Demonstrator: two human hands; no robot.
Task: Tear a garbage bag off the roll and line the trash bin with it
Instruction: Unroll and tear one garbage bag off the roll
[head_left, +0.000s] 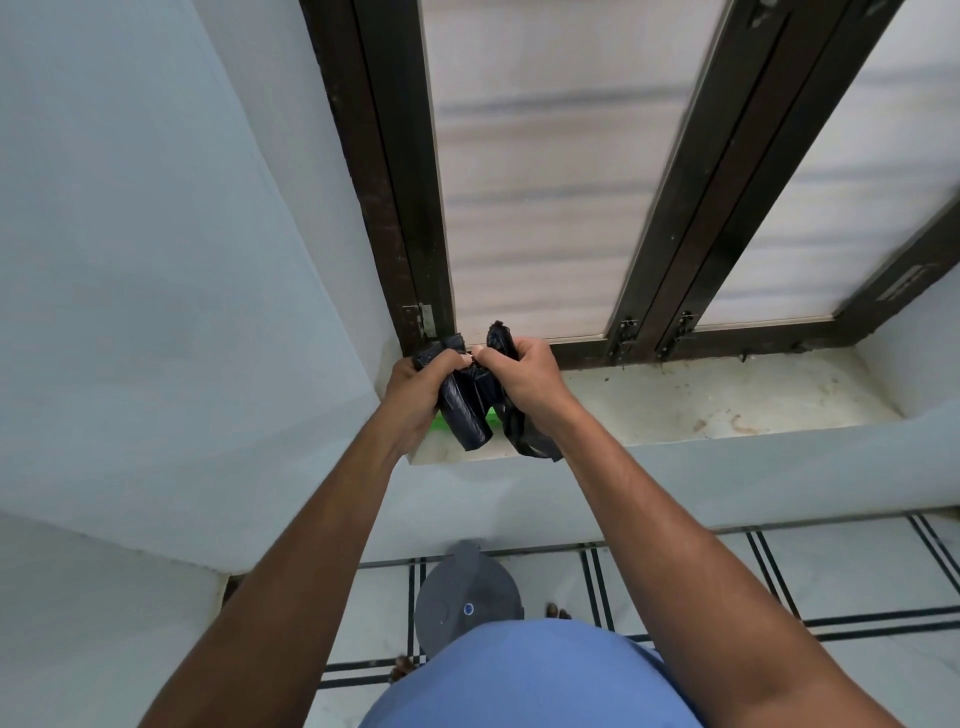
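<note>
Both hands hold black garbage-bag plastic above the window sill. My left hand (418, 387) grips the rolled part, the garbage bag roll (465, 415), which hangs down from the fist. My right hand (522, 376) is closed on a folded garbage bag (524, 434) that droops below it and sticks up above the fingers. The thumbs nearly touch where the two parts meet. A grey trash bin (465, 592) with its lid down stands on the floor below, between my forearms.
The stained white window sill (701, 400) runs to the right under a dark-framed window (670, 249). Something green (439, 421) lies on the sill behind the roll. White walls stand left. The tiled floor (701, 582) shows my toes beside the bin.
</note>
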